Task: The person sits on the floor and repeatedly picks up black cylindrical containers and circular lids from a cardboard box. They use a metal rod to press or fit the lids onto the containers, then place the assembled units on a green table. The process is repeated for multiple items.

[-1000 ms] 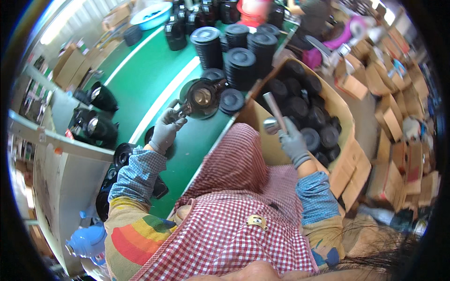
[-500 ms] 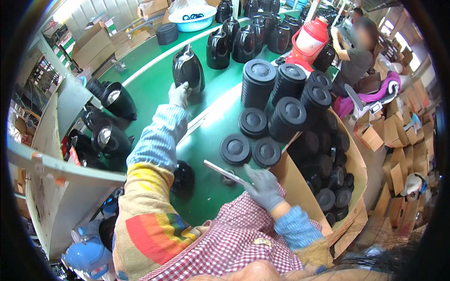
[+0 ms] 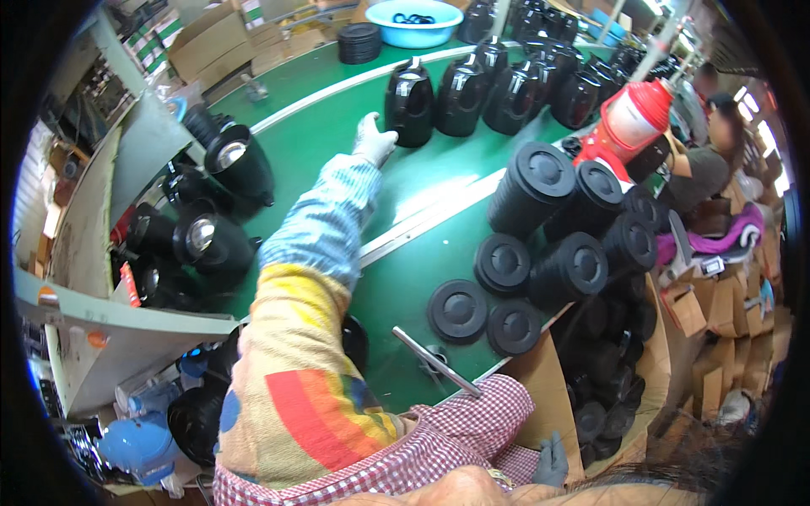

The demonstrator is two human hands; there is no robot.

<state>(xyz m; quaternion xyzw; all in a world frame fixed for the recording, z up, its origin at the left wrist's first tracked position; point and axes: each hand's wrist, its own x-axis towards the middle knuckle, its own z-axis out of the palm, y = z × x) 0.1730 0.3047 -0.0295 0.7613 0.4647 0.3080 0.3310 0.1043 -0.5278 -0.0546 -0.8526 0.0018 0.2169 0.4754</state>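
My left hand point(image 3: 375, 142), in a light grey glove, reaches far over the green work surface point(image 3: 422, 190). Its thumb and a finger are apart, beside a glossy black jug point(image 3: 411, 110) standing upright at the end of a row of similar jugs point(image 3: 460, 101). My right hand point(image 3: 551, 461), in a grey glove, is low by the open carton, partly hidden by my apron; its visible fingers point upward and hold nothing I can see. Between my arms a flat metal bar point(image 3: 434, 361) slants over the near edge. Round black lids point(image 3: 456, 311) lie to the right of it.
Tall stacks of black lids point(image 3: 533, 187) stand at the right, by a red and white jug point(image 3: 629, 122). The carton point(image 3: 540, 396) below holds many black round parts. More black jugs point(image 3: 240, 160) lie at the left. A blue basin point(image 3: 415, 34) stands behind; co-workers point(image 3: 704, 169) are at far right.
My left hand has moved the black jug farther away, to the row's end, and let go of it. My right hand has drawn back from the metal bar down toward the carton.
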